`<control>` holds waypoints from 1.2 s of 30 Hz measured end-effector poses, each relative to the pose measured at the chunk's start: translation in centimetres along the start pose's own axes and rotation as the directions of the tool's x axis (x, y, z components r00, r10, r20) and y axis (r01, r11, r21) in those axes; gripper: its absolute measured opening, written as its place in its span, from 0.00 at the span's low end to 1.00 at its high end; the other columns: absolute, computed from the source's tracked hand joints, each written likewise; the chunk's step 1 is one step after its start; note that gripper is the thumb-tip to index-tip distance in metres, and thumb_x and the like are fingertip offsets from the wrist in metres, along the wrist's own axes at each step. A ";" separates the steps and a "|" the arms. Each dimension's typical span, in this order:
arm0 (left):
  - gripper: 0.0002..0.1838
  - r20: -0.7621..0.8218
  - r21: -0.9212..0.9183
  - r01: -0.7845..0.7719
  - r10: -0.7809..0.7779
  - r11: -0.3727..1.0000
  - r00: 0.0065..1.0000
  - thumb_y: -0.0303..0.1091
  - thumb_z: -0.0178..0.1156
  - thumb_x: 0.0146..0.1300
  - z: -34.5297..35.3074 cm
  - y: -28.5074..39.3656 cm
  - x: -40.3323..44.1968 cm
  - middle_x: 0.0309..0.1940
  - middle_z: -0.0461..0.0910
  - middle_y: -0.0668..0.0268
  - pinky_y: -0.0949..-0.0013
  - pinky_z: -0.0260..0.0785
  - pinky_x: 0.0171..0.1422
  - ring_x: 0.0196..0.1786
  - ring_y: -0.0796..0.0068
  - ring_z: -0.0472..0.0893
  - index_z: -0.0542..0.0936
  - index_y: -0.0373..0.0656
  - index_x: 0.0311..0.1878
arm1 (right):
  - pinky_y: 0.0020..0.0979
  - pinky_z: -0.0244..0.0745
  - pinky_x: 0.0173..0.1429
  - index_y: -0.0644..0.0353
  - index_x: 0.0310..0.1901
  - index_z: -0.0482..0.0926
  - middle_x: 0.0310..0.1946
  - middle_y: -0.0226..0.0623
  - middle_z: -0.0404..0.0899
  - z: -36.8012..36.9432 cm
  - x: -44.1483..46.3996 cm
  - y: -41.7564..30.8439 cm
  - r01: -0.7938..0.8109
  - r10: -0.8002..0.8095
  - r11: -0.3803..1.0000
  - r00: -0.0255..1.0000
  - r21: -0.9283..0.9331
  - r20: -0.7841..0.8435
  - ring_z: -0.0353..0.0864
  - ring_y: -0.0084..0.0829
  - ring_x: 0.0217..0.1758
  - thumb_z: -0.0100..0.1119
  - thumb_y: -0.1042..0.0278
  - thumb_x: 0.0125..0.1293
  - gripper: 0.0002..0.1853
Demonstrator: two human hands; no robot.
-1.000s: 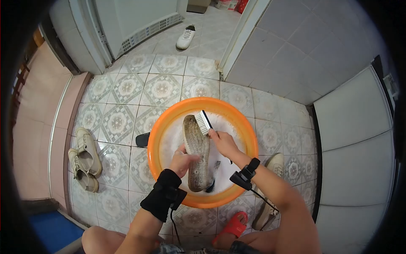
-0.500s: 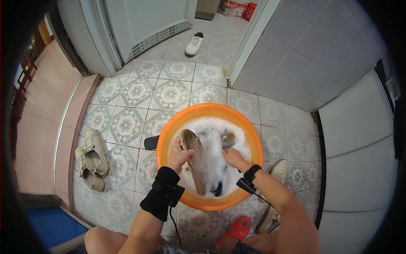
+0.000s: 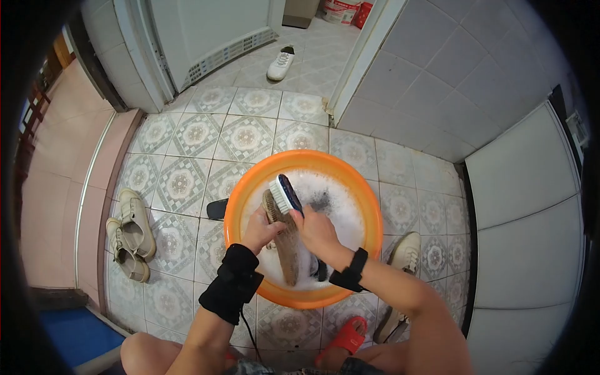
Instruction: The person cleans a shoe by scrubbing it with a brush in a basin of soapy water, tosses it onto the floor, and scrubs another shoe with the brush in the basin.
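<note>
Over an orange basin (image 3: 374, 215) full of white suds (image 3: 342, 212), my left hand (image 3: 260, 231) grips a shoe (image 3: 287, 253) by its side. The shoe stands on edge, its tan ridged sole turned to the right and flecked with foam. My right hand (image 3: 319, 234) is closed around a scrubbing brush (image 3: 286, 190) with a dark blue back and white bristles. Those bristles meet the upper end of the sole. Some dark thing (image 3: 321, 270) pokes out of the foam below my right hand; its kind is unclear.
A pair of off-white shoes (image 3: 130, 231) lies on the tiles at left. More pale shoes (image 3: 406, 253) are right of the basin, and one white shoe (image 3: 280, 64) is by the doorway. A black object (image 3: 217, 209) touches the basin's left side. A red slipper (image 3: 350, 337) is below.
My right hand has moved up and left from the suds, bringing the brush into sight against the sole. My left hand keeps its hold on the shoe. The view has shifted slightly.
</note>
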State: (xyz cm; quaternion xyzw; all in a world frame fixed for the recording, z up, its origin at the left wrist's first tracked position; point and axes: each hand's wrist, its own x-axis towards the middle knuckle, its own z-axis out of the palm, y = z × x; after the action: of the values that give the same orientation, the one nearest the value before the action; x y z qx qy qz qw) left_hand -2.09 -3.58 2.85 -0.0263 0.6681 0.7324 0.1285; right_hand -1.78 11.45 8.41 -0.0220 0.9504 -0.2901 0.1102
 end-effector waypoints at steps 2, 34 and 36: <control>0.31 -0.005 -0.021 -0.015 0.015 1.000 1.000 0.19 0.58 0.43 -0.6 -0.5 0.3 0.44 0.75 0.65 0.71 0.67 0.51 0.46 0.74 0.75 0.66 0.39 0.56 | 0.51 0.66 0.36 0.67 0.32 0.70 0.25 0.59 0.74 -0.8 -2.4 -0.3 0.061 -0.061 0.998 0.995 0.008 0.083 0.74 0.58 0.31 0.41 0.51 0.66 0.22; 0.32 0.196 0.115 -0.131 0.107 0.985 0.975 0.21 0.65 0.42 2.7 0.0 -0.9 0.47 0.74 0.68 0.71 0.66 0.54 0.48 0.78 0.73 0.67 0.38 0.55 | 0.50 0.68 0.36 0.68 0.31 0.70 0.23 0.61 0.73 -2.9 -0.8 -0.3 -0.033 0.035 0.999 0.995 0.021 -0.093 0.74 0.58 0.31 0.40 0.52 0.67 0.23; 0.31 0.192 0.086 -0.111 0.093 0.990 0.977 0.22 0.65 0.43 2.8 1.1 -1.4 0.46 0.74 0.68 0.72 0.66 0.54 0.48 0.77 0.73 0.67 0.38 0.55 | 0.50 0.67 0.36 0.67 0.32 0.70 0.23 0.61 0.73 -3.0 -1.0 0.2 -0.077 0.081 0.995 0.994 0.062 -0.073 0.74 0.58 0.31 0.41 0.52 0.66 0.22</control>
State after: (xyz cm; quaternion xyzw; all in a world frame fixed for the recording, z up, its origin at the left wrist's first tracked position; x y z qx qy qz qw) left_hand -0.62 -1.12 4.54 0.0833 0.6879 0.7043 0.1543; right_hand -1.44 13.37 10.91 0.0298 0.9450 -0.3140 0.0863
